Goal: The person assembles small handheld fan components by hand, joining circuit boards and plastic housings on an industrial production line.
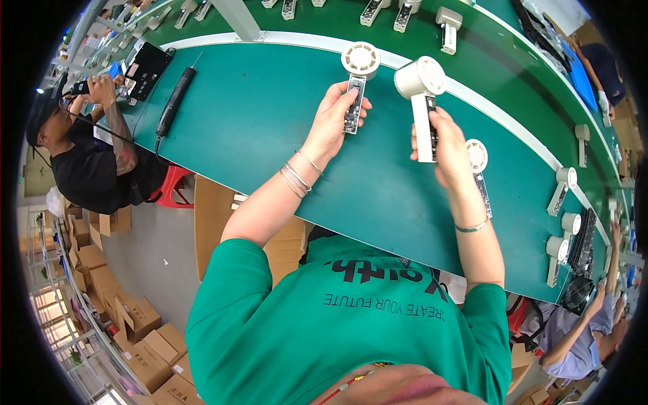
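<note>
My left hand (339, 116) is closed round the handle of a white handheld fan (360, 59); the handle's open side shows a dark circuit board, and the round slotted head points away from me. In my right hand (445, 138) is a second white handheld fan (420, 76), gripped by its handle, with its board side partly under my fingers. Both fans are held over the green work table (270, 121). A third fan (477, 156) with an exposed board lies on the table beside my right forearm, which partly hides it.
A black electric screwdriver (175, 101) lies at the left with its cable. Several fans, among them one (448, 30), sit on the green conveyor belt (486, 50) beyond the white rail. More fans (557, 251) stand at the right. Co-workers (101, 148) sit on both sides.
</note>
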A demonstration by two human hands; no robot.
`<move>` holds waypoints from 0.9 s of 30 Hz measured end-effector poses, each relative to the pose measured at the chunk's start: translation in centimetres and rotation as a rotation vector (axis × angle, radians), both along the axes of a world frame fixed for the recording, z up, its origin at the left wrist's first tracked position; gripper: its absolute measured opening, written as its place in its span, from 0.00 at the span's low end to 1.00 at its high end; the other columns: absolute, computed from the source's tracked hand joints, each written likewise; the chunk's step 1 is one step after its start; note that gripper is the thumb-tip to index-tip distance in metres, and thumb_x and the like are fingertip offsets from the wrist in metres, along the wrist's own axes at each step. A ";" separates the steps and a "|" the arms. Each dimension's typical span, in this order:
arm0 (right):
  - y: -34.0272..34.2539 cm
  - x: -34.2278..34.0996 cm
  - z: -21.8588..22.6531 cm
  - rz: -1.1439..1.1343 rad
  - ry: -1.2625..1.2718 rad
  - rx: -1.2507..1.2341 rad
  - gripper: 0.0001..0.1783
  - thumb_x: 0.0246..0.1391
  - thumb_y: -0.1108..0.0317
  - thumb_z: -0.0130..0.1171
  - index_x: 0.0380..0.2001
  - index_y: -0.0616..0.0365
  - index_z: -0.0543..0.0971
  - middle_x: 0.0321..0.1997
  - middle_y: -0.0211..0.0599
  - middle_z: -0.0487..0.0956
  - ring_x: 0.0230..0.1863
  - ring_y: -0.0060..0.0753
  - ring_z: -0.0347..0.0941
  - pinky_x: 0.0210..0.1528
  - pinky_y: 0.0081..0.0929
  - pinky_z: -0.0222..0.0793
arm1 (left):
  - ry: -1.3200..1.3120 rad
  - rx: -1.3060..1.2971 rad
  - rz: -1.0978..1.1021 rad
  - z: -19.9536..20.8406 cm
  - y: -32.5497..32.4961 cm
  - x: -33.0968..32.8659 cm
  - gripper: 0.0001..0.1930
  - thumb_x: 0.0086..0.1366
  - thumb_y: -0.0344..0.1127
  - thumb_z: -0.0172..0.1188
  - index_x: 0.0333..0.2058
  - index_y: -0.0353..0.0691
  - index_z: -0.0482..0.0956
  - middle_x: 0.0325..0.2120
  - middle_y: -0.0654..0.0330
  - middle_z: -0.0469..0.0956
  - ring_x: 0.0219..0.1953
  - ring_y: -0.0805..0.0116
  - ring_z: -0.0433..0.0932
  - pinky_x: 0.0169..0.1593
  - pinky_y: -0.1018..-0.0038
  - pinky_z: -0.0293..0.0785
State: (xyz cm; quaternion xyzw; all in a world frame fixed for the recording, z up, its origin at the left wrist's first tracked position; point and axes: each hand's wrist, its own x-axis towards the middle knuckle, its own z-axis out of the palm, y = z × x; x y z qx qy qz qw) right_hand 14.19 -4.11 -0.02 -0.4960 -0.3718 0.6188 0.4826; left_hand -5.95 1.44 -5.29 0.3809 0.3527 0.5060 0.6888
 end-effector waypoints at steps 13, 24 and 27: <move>2.4 -3.9 -4.1 -0.144 -0.090 0.096 0.20 0.62 0.63 0.36 0.53 0.62 0.62 0.31 0.33 0.74 0.25 0.19 0.69 0.22 0.17 0.67 | -0.041 -0.001 0.040 -0.1 -0.8 0.5 0.14 0.67 0.37 0.50 0.49 0.39 0.64 0.31 0.60 0.75 0.30 0.79 0.71 0.32 0.82 0.70; 1.9 -3.9 -5.3 -0.133 -0.163 0.175 0.19 0.64 0.63 0.40 0.54 0.62 0.61 0.31 0.32 0.71 0.24 0.17 0.66 0.19 0.16 0.66 | -0.070 0.017 0.071 -0.3 -0.7 0.6 0.13 0.68 0.36 0.50 0.47 0.37 0.64 0.31 0.56 0.75 0.29 0.75 0.73 0.32 0.79 0.72; 2.0 -3.8 -5.5 -0.130 -0.176 0.159 0.19 0.64 0.63 0.39 0.54 0.62 0.61 0.31 0.32 0.71 0.23 0.17 0.66 0.19 0.16 0.65 | -0.053 0.019 0.060 -0.5 -0.7 0.6 0.13 0.67 0.35 0.50 0.47 0.37 0.64 0.30 0.57 0.75 0.29 0.76 0.72 0.32 0.79 0.72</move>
